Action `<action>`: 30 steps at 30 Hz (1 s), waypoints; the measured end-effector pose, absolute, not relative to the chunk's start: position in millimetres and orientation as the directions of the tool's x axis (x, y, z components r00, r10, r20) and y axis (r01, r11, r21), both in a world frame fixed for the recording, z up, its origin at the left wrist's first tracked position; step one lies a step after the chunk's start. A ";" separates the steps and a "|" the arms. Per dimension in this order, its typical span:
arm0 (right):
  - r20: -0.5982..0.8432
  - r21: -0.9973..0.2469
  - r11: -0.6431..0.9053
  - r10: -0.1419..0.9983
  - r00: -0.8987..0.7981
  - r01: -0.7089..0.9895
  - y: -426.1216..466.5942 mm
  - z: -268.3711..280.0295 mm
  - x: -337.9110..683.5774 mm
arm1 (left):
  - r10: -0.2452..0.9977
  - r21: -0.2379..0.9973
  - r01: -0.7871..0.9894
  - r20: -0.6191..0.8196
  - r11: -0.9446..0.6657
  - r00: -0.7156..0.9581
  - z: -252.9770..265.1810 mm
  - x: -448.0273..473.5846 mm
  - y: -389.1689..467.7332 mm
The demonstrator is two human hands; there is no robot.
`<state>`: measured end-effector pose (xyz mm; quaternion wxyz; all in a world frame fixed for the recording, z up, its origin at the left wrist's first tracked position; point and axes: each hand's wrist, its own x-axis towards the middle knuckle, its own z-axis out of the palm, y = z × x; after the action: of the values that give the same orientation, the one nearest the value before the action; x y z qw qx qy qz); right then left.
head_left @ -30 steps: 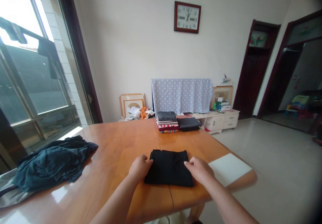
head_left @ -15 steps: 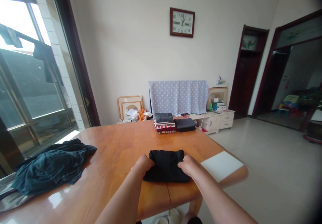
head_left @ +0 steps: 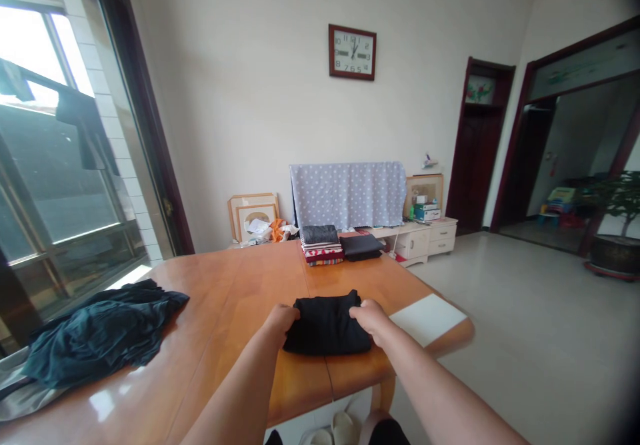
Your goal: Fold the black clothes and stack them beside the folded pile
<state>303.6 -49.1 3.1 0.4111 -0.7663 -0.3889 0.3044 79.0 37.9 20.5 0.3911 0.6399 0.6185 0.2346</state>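
Observation:
A folded black garment (head_left: 325, 326) lies near the front edge of the wooden table (head_left: 240, 298); its exact kind cannot be told. My left hand (head_left: 284, 318) is closed on its left side, and my right hand (head_left: 367, 317) grips its right side, with the upper right corner raised a little. Beyond it, a stack of folded clothes (head_left: 321, 246) stands at the table's far edge. Beside that stack sits a pile of folded dark cloth (head_left: 361, 248).
A crumpled dark teal garment (head_left: 105, 328) lies on the left, partly over a grey cloth (head_left: 17, 385). On the right corner is a white sheet (head_left: 427, 320). A low white cabinet (head_left: 440, 240) stands behind the table. Slippers (head_left: 343, 426) show below.
The view has turned slightly to the right and up. Both hands keep their hold on the black garment, whose upper right corner now sticks up more.

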 end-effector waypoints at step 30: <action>0.255 -0.927 -0.006 0.725 0.640 0.375 103.6 52.4 525.5 | 0.882 0.955 0.286 -0.068 -0.077 0.466 93.4 280.6 162.5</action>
<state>525.5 103.6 52.4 0.5828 -0.6930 -0.3969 0.1502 280.6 162.5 93.4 0.5247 0.6767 0.4314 0.2840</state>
